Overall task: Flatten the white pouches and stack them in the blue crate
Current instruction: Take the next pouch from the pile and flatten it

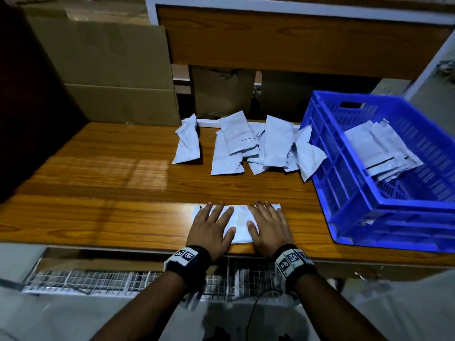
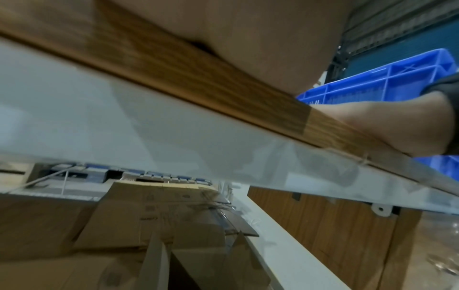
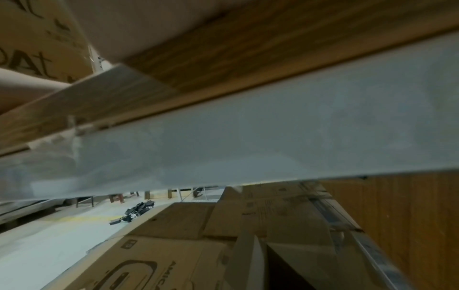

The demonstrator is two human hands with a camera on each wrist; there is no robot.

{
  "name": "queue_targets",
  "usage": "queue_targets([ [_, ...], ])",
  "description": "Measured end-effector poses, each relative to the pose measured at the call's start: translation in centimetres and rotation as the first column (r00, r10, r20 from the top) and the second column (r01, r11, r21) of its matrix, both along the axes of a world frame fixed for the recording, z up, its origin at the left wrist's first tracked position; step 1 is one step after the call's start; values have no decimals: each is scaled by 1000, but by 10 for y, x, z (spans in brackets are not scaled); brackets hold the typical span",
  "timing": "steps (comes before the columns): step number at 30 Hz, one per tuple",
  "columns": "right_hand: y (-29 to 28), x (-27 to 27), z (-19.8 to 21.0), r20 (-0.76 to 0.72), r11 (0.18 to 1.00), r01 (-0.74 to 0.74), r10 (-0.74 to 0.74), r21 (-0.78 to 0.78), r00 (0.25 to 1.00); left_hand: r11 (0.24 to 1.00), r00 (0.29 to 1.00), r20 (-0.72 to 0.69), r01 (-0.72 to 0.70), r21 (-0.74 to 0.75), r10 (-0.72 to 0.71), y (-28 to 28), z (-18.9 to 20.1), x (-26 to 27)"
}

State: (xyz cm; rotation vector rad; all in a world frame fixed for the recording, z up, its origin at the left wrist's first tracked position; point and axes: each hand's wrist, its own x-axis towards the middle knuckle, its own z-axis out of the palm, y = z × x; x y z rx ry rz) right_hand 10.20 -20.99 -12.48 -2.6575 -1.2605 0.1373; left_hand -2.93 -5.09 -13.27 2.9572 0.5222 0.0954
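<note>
At the near edge of the wooden table (image 1: pixel 103 183) both hands lie flat, fingers straight and spread, on one white pouch (image 1: pixel 240 219): the left hand (image 1: pixel 211 228) covers its left half and the right hand (image 1: pixel 267 228) its right half, with a bare strip of pouch showing between them. Neither hand grips anything — they only press. The wrist views look under the table lip and show little beyond palm, wood edge and cartons below.

The step in hand looks like flattening. The pouch's near edge sits right at the table lip, so a push toward the body could slide the slick film off the edge. Trapped air may also spring back once the palms lift, and uneven pressure could crease it instead of smoothing it.

The tabletop is glossy wood-grain laminate with a pale band along its front. Beyond the hands, well apart from them, a loose heap of pouches (image 1: pixel 246 146) lies overlapped — thin, matte, rectangular film bags, still puffed and wrinkled, one standing a little off to the left. The rightmost of them leans against the blue crate (image 1: pixel 344 193), a rigid moulded plastic box with ribbed, slotted walls. Inside it a stack of flattened pouches (image 1: pixel 384 153) lies fanned, not squared. Behind everything stands brown corrugated cardboard (image 1: pixel 103 70) and a wood panel
</note>
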Motion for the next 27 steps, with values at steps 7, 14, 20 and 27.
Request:
queue_targets([
  [7,-13,16,-1,-69,1000,-24,23,-7,997,999,1000,-25,-15,-38,14,1,8,-5],
  [14,-25,23,-4,18,995,37,-35,-88,999,1000,999,-52,-18,-22,17,7,4,-9],
  [20,-31,20,1,14,997,28,-27,-76,1000,995,997,56,54,-88,-49,14,6,-18],
  [27,-72,17,-2,27,954,-235,244,-185,970,953,954,21,300,-48,-299,49,2,-78],
])
